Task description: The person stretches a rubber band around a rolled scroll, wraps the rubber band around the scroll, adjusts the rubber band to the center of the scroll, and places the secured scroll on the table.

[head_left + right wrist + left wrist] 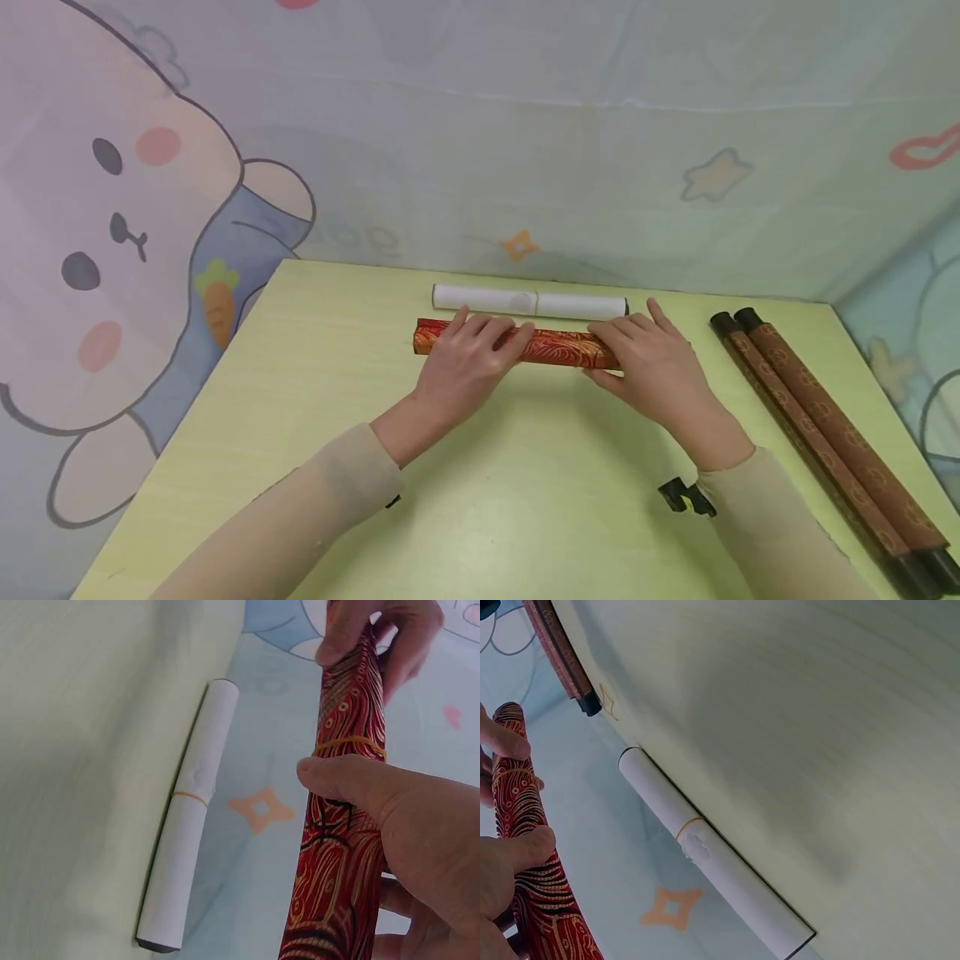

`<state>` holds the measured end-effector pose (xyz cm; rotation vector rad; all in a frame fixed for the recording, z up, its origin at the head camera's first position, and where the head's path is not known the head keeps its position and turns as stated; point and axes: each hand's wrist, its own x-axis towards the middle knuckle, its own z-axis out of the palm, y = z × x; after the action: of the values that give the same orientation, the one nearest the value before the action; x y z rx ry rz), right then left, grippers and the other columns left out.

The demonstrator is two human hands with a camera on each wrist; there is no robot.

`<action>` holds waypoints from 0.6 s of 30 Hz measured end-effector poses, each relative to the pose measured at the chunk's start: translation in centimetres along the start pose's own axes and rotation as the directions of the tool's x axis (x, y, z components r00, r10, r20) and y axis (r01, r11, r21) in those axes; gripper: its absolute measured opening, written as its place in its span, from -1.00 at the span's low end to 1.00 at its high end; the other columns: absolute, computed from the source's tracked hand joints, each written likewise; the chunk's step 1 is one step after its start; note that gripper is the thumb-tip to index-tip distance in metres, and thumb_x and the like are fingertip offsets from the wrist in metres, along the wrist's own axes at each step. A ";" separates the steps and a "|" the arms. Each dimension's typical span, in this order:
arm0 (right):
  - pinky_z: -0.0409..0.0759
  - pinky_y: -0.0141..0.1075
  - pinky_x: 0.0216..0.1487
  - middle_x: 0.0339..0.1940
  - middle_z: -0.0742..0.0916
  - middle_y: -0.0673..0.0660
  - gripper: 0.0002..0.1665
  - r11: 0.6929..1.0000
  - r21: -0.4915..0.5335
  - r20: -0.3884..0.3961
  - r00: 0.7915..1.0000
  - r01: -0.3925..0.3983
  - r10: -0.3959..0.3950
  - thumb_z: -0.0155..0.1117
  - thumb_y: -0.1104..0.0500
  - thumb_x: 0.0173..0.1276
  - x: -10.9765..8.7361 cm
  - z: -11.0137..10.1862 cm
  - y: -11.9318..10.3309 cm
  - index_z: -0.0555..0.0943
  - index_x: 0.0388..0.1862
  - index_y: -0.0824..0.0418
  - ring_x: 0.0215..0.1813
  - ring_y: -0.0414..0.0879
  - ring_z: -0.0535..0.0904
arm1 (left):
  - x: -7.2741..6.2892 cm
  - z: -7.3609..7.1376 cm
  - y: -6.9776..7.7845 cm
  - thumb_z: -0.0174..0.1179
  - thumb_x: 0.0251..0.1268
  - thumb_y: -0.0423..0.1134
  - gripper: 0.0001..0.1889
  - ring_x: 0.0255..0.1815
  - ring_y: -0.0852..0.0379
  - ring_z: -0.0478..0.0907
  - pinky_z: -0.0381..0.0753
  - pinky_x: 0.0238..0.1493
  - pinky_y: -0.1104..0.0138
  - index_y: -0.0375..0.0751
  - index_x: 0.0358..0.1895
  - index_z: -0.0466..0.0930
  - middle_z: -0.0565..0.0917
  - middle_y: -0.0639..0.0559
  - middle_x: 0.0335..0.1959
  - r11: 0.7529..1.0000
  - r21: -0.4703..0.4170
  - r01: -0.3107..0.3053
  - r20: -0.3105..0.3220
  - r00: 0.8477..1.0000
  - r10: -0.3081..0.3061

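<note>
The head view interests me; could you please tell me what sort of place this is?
Probably a small indoor work corner: a table backed by a cartoon-printed cloth, with a red roll and a white roll in view.

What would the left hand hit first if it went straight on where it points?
Probably the white banded roll, just beyond the red patterned roll the left hand grips. It seems raised above the table, though, so it might pass over and meet the printed cloth backdrop instead.
</note>
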<state>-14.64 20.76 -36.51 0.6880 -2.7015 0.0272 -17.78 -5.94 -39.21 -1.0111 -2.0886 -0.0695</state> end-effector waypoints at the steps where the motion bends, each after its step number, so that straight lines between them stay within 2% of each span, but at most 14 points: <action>1: 0.29 0.25 0.60 0.03 0.82 0.21 -0.36 1.000 0.006 -0.007 1.000 0.006 -0.006 0.71 0.03 0.22 0.0 0.1 0.1 0.71 0.20 0.26 0.15 0.22 0.72 | 0.0 0.0 0.0 0.50 0.35 -0.33 -0.67 -0.10 -0.06 0.77 0.76 0.11 -0.12 -0.04 0.15 0.79 0.77 -0.04 -0.06 1.000 -0.002 0.000 -0.002 1.000 0.000; 5: 0.34 0.25 0.57 -0.02 0.82 0.17 -0.41 0.999 0.016 -0.036 0.999 0.033 -0.032 0.74 0.08 0.18 0.4 0.6 -0.1 0.72 0.13 0.26 0.11 0.19 0.73 | 0.1 0.1 0.2 0.50 0.35 -0.30 -0.69 -0.12 -0.07 0.77 0.77 0.10 -0.11 -0.05 0.12 0.80 0.77 -0.04 -0.08 1.000 -0.006 0.002 -0.020 1.000 -0.002; 18: 0.38 0.26 0.54 -0.06 0.84 0.17 -0.40 0.997 0.023 -0.101 0.992 0.077 -0.074 0.78 0.11 0.10 1.2 1.4 -1.0 0.74 0.08 0.27 0.07 0.17 0.74 | -0.4 0.2 0.0 0.52 0.33 -0.31 -0.70 -0.14 -0.08 0.77 0.78 0.08 -0.10 -0.06 0.09 0.78 0.78 -0.05 -0.09 1.000 -0.016 0.012 -0.032 0.999 -0.013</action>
<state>-15.59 19.19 -37.47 0.7759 -2.5823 0.0774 -17.72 -6.12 -39.61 -1.0001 -2.0682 -0.1079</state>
